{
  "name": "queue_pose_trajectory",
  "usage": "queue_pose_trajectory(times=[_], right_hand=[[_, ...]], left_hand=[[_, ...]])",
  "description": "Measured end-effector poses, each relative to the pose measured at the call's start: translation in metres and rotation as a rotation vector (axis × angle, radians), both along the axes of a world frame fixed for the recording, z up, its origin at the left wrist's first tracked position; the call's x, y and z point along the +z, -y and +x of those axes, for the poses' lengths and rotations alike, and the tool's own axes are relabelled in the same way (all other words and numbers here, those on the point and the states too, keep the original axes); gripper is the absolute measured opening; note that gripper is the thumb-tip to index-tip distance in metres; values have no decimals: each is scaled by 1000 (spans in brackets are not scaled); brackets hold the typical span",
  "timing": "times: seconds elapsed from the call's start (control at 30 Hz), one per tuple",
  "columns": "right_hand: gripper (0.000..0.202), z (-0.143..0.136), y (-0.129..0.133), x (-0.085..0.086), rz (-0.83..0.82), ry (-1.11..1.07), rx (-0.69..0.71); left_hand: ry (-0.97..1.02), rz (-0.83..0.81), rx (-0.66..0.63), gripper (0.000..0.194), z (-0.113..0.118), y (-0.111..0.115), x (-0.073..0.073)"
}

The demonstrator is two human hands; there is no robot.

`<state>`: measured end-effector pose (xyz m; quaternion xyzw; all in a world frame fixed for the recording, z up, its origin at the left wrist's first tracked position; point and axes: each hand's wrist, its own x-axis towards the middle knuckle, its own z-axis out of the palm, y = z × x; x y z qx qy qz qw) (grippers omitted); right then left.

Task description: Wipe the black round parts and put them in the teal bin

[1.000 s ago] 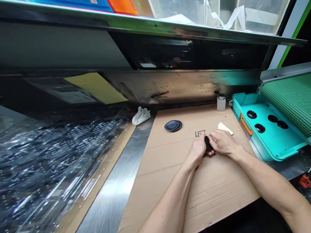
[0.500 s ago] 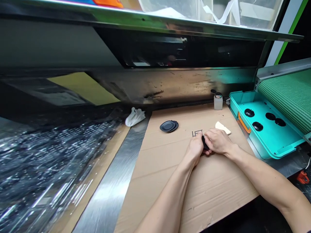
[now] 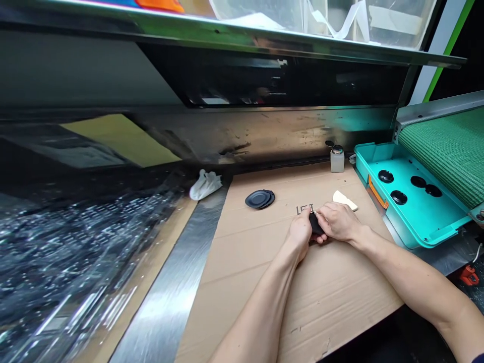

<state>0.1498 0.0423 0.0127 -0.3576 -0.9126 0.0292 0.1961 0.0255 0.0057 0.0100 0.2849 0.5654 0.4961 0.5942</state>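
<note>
Between my two hands, low over the cardboard sheet, is a small black part, mostly covered by fingers. My left hand is closed around its left side, thumb on top. My right hand is closed at its upper right edge with the fingers bent. What exactly the fingertips pinch there is hidden. Left of the hands lie dark oval covers, overlapping on the cardboard. A cream-coloured wedge-like pad lies just behind my right hand.
A turquoise tray with several black round pieces stands right, beside a green conveyor belt. A small pump bottle stands at the back. A crumpled white cloth lies left, near plastic-wrapped goods. A metal shelf overhangs the back.
The view has shifted slightly. More of the black part shows between my hands, which keep hold of it in nearly the same place.
</note>
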Motion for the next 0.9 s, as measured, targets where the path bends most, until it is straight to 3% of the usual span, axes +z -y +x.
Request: queue_pose_trajectory(times=[0.6, 0.73, 0.9], right_hand=[[15, 2, 0, 0, -66, -31, -32], [16, 8, -2, 5, -177, -140, -14], [20, 9, -4, 12, -309, -378, -87]], left_hand=[[-120, 51, -69, 52, 2, 2, -7], [22, -20, -39, 51, -4, 2, 3], [320, -110, -127, 48, -19, -2, 14]])
